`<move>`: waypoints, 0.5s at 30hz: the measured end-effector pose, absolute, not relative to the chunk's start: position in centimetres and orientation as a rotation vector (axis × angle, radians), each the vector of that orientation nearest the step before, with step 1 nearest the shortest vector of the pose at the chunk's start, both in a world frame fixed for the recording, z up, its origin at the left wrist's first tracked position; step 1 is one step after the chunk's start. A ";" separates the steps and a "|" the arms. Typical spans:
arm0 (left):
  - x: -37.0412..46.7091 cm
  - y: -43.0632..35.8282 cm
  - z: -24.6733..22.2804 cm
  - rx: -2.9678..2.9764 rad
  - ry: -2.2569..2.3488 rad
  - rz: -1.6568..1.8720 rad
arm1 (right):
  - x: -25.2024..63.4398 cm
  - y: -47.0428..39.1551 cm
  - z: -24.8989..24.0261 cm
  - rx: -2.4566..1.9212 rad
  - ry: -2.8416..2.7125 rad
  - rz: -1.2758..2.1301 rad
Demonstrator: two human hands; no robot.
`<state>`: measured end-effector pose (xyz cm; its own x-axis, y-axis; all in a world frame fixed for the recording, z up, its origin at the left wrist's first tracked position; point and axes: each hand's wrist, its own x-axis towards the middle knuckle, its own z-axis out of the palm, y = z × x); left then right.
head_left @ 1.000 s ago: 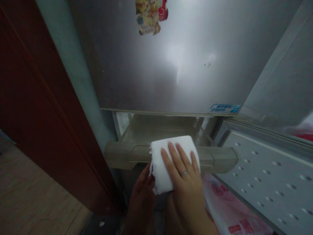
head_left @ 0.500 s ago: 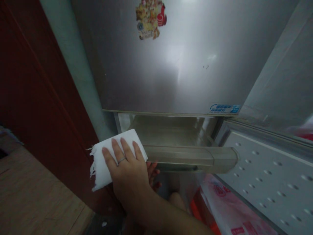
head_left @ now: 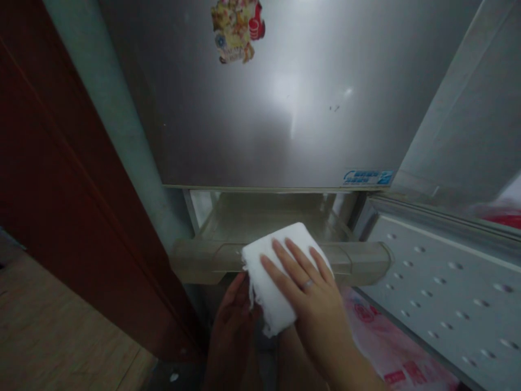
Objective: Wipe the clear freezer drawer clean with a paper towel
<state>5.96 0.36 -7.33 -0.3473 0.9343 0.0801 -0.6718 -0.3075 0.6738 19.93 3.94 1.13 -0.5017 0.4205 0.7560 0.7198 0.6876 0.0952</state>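
A transparent drawer (head_left: pixel 195 260) is pulled out below the closed silver upper door of a fridge (head_left: pixel 260 136). My right hand (head_left: pixel 313 288), with a ring on one finger, presses a folded white cloth (head_left: pixel 272 271) with frayed edges against the drawer's front, right of its middle. The fingers lie spread over the cloth. My left hand (head_left: pixel 236 309) is under the drawer's front edge, left of the cloth, in shadow. Its fingers are partly hidden behind the drawer and the cloth, so its grip is unclear.
The lower fridge door (head_left: pixel 443 288) stands open at the right, with a pink and white plastic bag (head_left: pixel 391 342) beneath it. A dark red door frame (head_left: pixel 81 190) runs down the left side. Wood-toned floor (head_left: pixel 61 320) shows at the lower left.
My right hand and the cloth have moved right along the drawer front, from its left end to right of the middle. My left hand now shows left of the cloth. The view has shifted slightly.
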 end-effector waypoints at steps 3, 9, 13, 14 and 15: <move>5.4 0.2 -7.8 0.522 0.634 1.772 | 23.8 4.0 0.2 -0.987 -2.149 -0.542; 5.2 0.1 -7.3 0.606 0.638 1.706 | 29.4 4.3 -0.9 -1.217 -1.992 -0.486; 5.1 -0.1 -6.9 0.605 0.648 1.705 | 30.0 4.5 -1.2 -1.242 -1.878 -0.431; 5.1 -0.1 -6.9 0.600 0.649 1.710 | 29.9 4.5 -1.3 -1.246 -1.861 -0.423; 5.1 -0.1 -6.9 0.595 0.652 1.715 | 29.7 4.4 -1.4 -1.246 -1.851 -0.424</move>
<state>5.09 -0.05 -6.89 -0.2223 0.9735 0.0537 -0.6917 -0.1963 0.6950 29.75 4.44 -1.42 -0.1497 0.5928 0.7913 0.8779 0.4478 -0.1694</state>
